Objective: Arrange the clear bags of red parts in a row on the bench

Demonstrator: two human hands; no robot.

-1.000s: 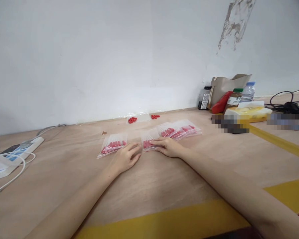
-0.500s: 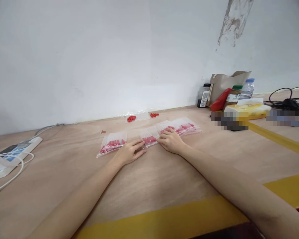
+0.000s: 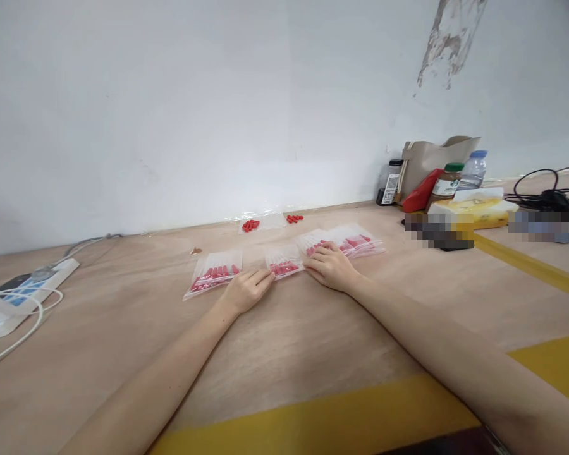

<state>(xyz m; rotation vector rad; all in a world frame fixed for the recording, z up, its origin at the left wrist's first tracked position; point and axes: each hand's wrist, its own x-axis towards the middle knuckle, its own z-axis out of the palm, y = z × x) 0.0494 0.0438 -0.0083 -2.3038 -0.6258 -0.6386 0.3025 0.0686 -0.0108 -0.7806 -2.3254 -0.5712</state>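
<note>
Observed left hand (image 3: 250, 287) and right hand (image 3: 330, 268) at opposite near corners of middle bag (image 3: 284, 256); cannot tell whether pinching or merely pressing. Found same bag nearer far edge of worktop (image 3: 284, 341). Advisable to press evenly along bag's near edge (clear of red pieces (image 3: 284, 268) inside).

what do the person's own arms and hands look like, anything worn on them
The left hand and right hand are bare: no gloves, rings or bracelets can be made out. The left forearm and right forearm show no sleeves or watch.
</note>
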